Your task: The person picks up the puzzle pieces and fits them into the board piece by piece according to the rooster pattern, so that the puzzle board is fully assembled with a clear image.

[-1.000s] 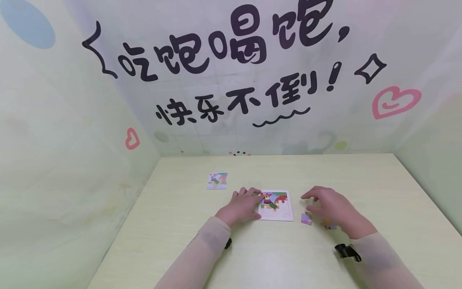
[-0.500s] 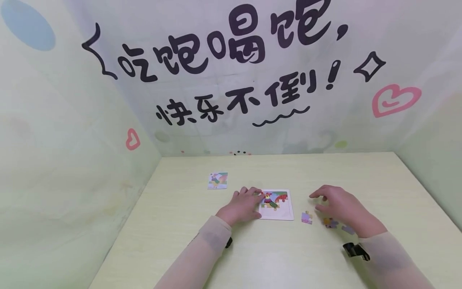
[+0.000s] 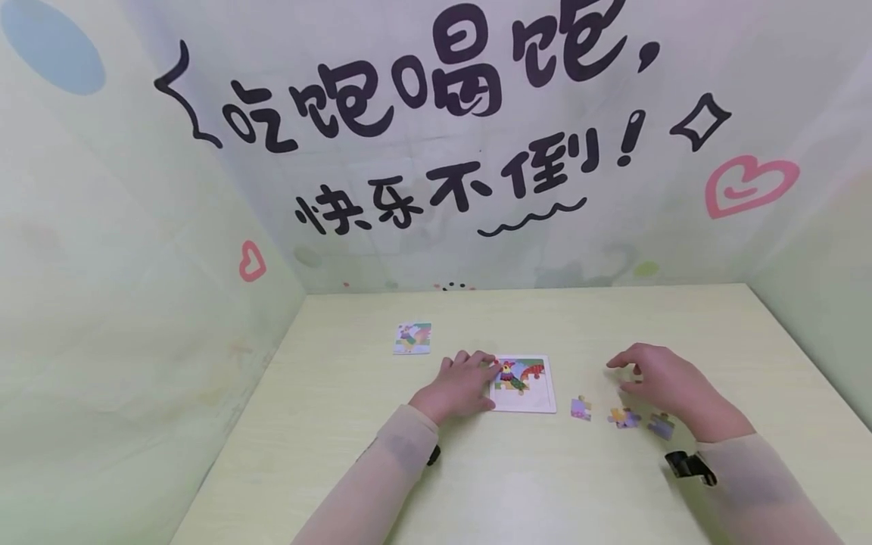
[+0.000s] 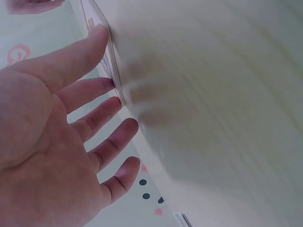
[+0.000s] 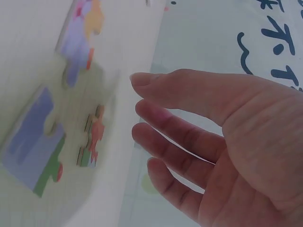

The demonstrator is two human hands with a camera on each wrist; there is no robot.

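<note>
The puzzle tray [image 3: 541, 398], with a partly assembled rooster picture in its upper part, lies flat on the table in the head view. My left hand [image 3: 458, 387] rests at its left edge, thumb and forefinger touching the rim, the other fingers spread and relaxed. To the right of the tray, my right hand [image 3: 674, 390] hovers with loosely bent fingers and nothing between them. Beneath and beside it lie loose jigsaw pieces: a pink-purple piece [image 3: 580, 409], a yellow-purple piece [image 3: 621, 418] and a purple-green piece [image 3: 661, 426]. The right wrist view also shows a red-green piece [image 5: 93, 137].
A square rooster picture card [image 3: 412, 339] lies farther back on the left of the table. Behind the table [image 3: 504, 477] stands a printed backdrop [image 3: 409, 261], with side walls left and right.
My right hand has moved to the right, away from the tray, uncovering the loose jigsaw pieces. My left hand stays at the tray's edge.
</note>
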